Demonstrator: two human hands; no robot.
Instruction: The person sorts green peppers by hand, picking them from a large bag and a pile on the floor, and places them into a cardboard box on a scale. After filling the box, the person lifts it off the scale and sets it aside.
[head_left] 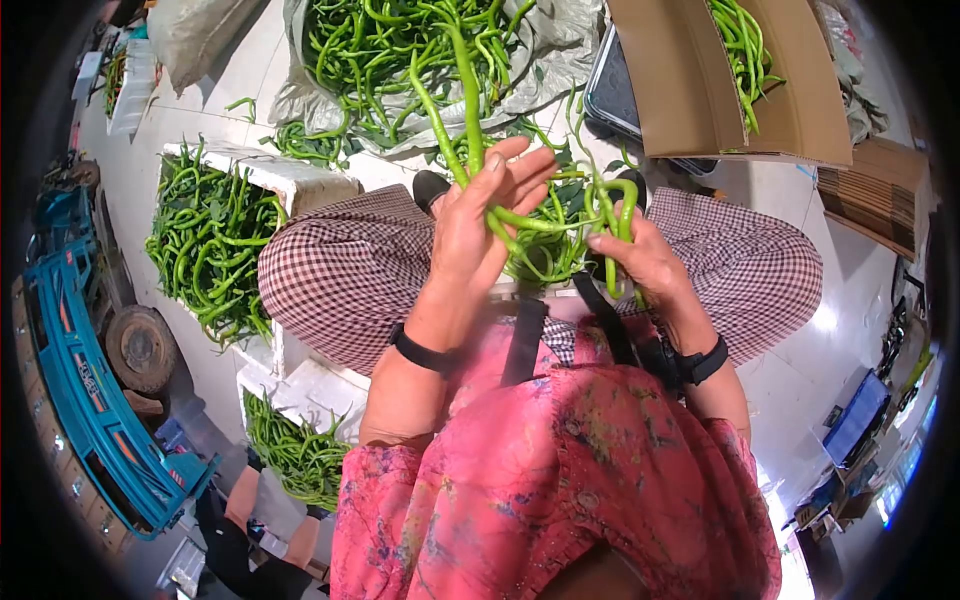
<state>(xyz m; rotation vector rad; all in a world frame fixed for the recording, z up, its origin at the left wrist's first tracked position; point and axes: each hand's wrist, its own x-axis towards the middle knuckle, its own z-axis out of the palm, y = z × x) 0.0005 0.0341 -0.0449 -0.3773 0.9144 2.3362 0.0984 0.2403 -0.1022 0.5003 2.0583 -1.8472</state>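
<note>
While the left hand (480, 225) lies flat and spread against a bundle of long green chili peppers (545, 225), its palm seems to serve as a backstop that keeps the stems lined up. The right hand (640, 260) closes its grip around the lower, curled ends of the same bundle, pinching several peppers together above the lap. Held upright like this, the peppers fan out above the fingers: thin, glossy, bright green, some straight, some hooked. Just beyond the knees, a loose pile of peppers (400, 50) lies on a grey sheet (560, 60), probably within easy reach. A white foam box (290, 180) of peppers sits to the left, and a cardboard box (700, 90) to the right.
</note>
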